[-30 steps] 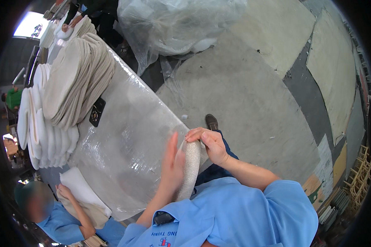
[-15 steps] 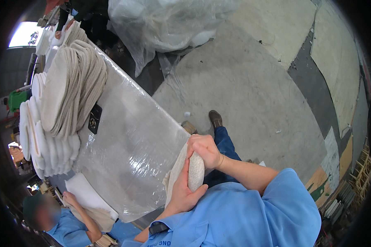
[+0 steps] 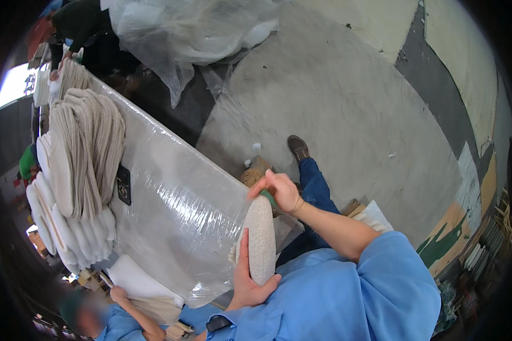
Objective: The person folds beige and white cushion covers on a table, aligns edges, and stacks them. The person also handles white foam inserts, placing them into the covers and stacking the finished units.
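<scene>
My left hand (image 3: pixel 248 279) grips a pale, speckled round disc (image 3: pixel 260 238) from below and behind, holding it on edge close to my chest. My right hand (image 3: pixel 280 190) is at the disc's top edge, fingers pinched around a small green thing (image 3: pixel 269 197); what it is I cannot tell. Both sleeves are light blue. The disc sits right at the near edge of a table wrapped in clear plastic film (image 3: pixel 170 210).
Stacks of similar beige and white discs (image 3: pixel 82 165) stand on the table's far left. A small black object (image 3: pixel 123 184) lies beside them. Another person in blue (image 3: pixel 116 315) works at the lower left. A big clear plastic bag (image 3: pixel 182 34) lies on the concrete floor (image 3: pixel 347 113).
My left hand slid from the disc's side down under it. My right hand lifted from the rim to the top edge. The disc stayed near the table's edge.
</scene>
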`<state>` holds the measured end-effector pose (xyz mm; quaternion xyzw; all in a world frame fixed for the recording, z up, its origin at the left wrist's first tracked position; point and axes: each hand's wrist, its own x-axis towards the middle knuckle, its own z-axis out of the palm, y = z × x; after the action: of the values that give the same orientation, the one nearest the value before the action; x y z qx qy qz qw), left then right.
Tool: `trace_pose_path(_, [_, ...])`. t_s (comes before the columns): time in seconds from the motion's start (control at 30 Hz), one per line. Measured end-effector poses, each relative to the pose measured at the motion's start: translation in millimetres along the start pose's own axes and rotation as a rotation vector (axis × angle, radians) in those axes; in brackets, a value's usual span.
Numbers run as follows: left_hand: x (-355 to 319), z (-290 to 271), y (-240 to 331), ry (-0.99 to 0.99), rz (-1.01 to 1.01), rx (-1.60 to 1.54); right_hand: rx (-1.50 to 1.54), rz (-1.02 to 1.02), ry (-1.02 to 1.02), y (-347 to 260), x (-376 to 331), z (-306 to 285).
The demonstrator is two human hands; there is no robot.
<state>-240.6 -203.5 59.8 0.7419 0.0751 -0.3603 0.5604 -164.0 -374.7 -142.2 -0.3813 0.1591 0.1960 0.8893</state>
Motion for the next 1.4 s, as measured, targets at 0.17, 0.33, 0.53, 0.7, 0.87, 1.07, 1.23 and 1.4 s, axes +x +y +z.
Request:
trace_pose_path(0.17, [3,-8,15,-0.023,-0.097,-0.156,-0.014,-0.114,0.132,-10,-11,-16])
trace_pose_path(0.33, [83,-25,3,0.035,0.008,-0.326,0.102,-0.314,0.144,-35,-22,19])
trace_pose_path(0.53, [216,-18,7,-0.027,0.19,-0.482,0.125,-0.416,0.192,-28,-29,58])
trace_pose_path(0.7, [215,3,-2,0.052,0.193,-0.336,0.12,-0.411,0.255,-32,-25,69])
trace_pose_path(0.87, [210,-1,-25,0.165,0.321,-0.3,0.013,-0.269,0.303,-42,-18,78])
trace_pose_path(1.07, [202,0,-21,0.36,0.284,-0.316,-0.159,-0.194,0.296,-45,-7,90])
trace_pose_path(1.23, [170,-26,-26,0.417,0.25,-0.213,-0.103,-0.428,0.195,-29,-29,58])
trace_pose_path(1.4, [23,-37,13,0.301,-0.231,-0.406,-0.383,-0.6,0.018,-22,-60,60])
